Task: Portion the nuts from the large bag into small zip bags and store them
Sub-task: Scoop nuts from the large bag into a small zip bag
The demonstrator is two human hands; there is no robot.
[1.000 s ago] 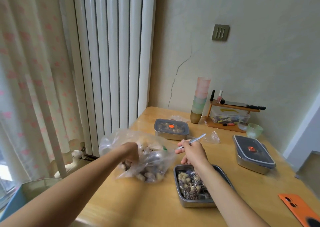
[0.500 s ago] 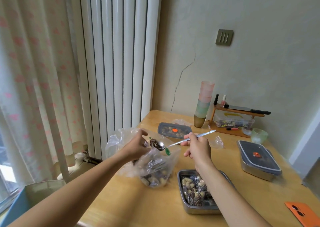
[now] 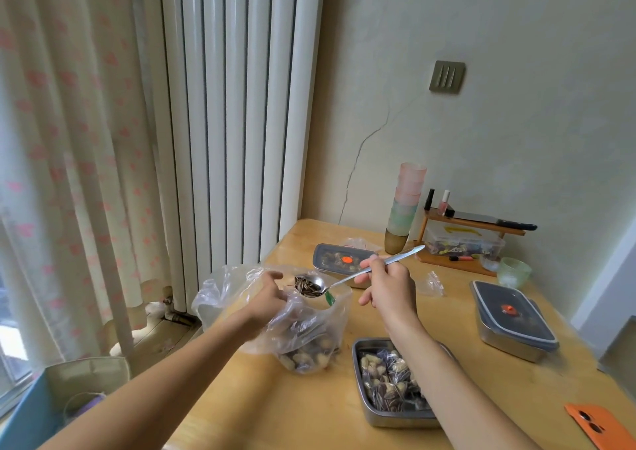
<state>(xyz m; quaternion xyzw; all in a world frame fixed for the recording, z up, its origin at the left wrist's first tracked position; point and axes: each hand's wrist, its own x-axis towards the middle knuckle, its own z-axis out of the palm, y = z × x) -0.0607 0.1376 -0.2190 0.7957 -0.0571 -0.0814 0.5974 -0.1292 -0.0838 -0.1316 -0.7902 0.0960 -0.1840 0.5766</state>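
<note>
Large clear bag (image 3: pixel 303 332) of nuts, slumped on the tabletop (image 3: pixel 309 408) near its left edge. Left hand (image 3: pixel 267 298) grips the bag's rim, fingers curled into the plastic. Right hand (image 3: pixel 387 288) pinches the handle of a metal spoon (image 3: pixel 340 280), whose bowl (heaped with striped seeds) sits level above the bag's mouth. Just right of the bag, an open steel tray (image 3: pixel 364 411) holds filled small zip bags (image 3: pixel 389 381). Two lidded containers stand behind (image 3: pixel 339 260) and to the right (image 3: pixel 512 319).
</note>
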